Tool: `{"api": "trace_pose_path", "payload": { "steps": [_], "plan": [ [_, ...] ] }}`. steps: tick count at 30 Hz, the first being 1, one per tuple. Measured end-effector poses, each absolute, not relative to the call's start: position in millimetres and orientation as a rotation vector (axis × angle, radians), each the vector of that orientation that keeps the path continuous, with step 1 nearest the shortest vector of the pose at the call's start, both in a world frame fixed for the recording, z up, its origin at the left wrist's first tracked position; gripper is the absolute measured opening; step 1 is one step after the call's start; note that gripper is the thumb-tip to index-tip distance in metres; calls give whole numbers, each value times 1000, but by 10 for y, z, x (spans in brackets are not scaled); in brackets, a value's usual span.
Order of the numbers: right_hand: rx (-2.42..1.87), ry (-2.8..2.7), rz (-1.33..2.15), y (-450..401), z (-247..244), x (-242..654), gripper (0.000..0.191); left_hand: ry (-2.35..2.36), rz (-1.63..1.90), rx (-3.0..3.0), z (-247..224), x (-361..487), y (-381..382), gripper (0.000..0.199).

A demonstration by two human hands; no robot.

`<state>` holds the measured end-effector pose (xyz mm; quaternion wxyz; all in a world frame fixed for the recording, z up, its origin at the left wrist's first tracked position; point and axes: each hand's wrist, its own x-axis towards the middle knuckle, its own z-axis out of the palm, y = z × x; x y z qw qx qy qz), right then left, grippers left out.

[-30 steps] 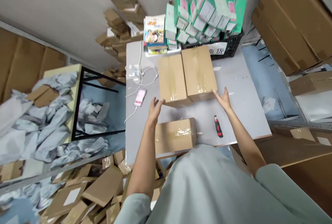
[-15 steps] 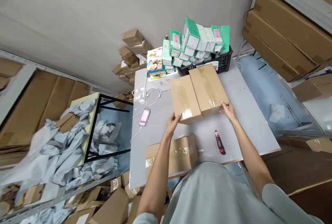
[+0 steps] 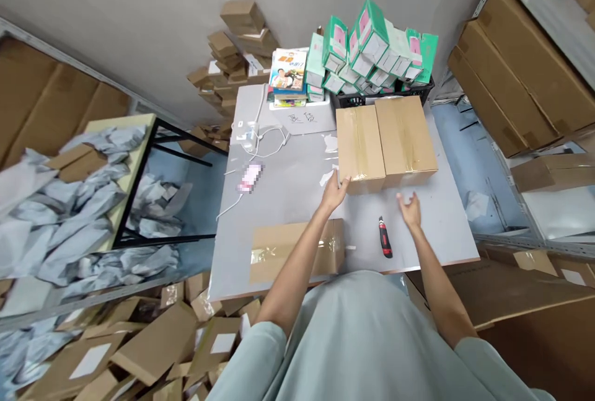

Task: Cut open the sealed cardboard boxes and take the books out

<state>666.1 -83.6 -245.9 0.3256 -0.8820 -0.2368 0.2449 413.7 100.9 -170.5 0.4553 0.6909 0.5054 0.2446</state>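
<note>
Two sealed cardboard boxes stand side by side on the table: a left box [image 3: 360, 144] and a right box [image 3: 405, 137], both with tape along the top. My left hand [image 3: 335, 193] touches the front left corner of the left box, its thumb and fingers apart. In front of the right box is my right hand [image 3: 409, 210], empty, with fingers spread and a small gap to the cardboard. A red and black box cutter [image 3: 385, 238] lies between my hands, nearer my body. Another taped cardboard box [image 3: 274, 252] lies partly behind my left forearm.
Green and white cartons [image 3: 372, 35] are heaped in a black crate [image 3: 348, 101] at the back. Beside them, books [image 3: 288, 71] lie on a white bin [image 3: 304, 121]. A power strip [image 3: 245, 134], cable and phone [image 3: 251, 176] are on the left. Shelves flank the table [image 3: 288, 196].
Both boxes have moved right and back, up against the crate. My right hand has come off the right box, while my left stays at the left box's corner. The view has shifted too.
</note>
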Motion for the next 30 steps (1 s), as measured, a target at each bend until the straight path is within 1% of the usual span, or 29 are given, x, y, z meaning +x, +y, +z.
{"api": "trace_pose_path", "payload": {
  "steps": [2,3,6,9,13,15,17,21,23,27,30],
  "plan": [
    [-2396,-627,769,-1122,-2625,6211,96,1298,579,1818,-1738,3807,825,94],
    [-2429,-632,814,-1261,-2691,6007,93,1309,573,1894,-1752,3589,724,94],
    [-2478,-645,880,-1572,-2788,5577,76,1345,593,2065,-1791,2790,442,91],
    [-2456,-659,895,-1647,-2773,5429,63,1444,578,2096,-1872,1940,252,91],
    [-2335,-675,916,-1522,-2640,5386,49,1529,543,2002,-2084,1058,132,101],
    [-2264,-684,941,-1468,-2491,5335,47,1499,536,1953,-2193,805,101,107],
    [-2208,-697,966,-1439,-2272,5248,49,1425,545,1925,-2277,674,82,114],
    [-2025,-825,1018,-1360,-1699,4966,56,1254,592,1915,-2376,609,77,128],
    [-1964,-970,1069,-1267,-1409,4764,60,1184,610,1917,-2410,595,83,131],
    [-2013,-1398,1108,-976,-949,4217,63,1058,626,1925,-2470,541,97,128],
    [-2125,-1924,1001,-715,-745,3702,53,992,638,1914,-2516,502,113,121]
  ]
}}
